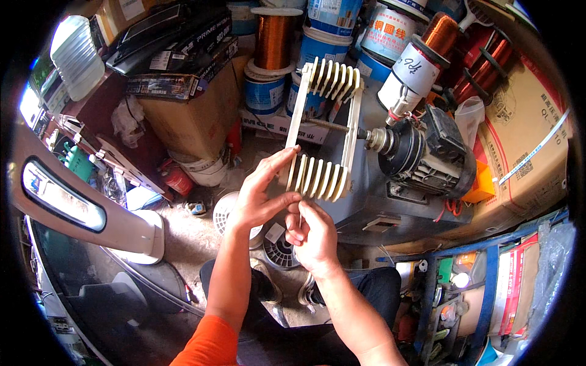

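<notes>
A pale coil-winding former (293,125), with two long side bars and a slotted block at each end, is mounted on a threaded rod. The rod runs out of the electric motor (427,152) to its right. My left hand (259,194) grips the left edge of the former's near slotted block (317,179), fingers on the side bar and thumb below. Close beside that thumb, my right hand (315,239) is closed in a pinch just under the block. What it pinches, if anything, is too small to make out.
The motor rests on a dark grey machine housing (360,210). Copper wire spools (273,43) and blue-white buckets (264,91) stand behind. Cardboard boxes are at left and right. A blue-framed shelf (485,299) of small items stands at lower right, a beige stand (131,238) at left.
</notes>
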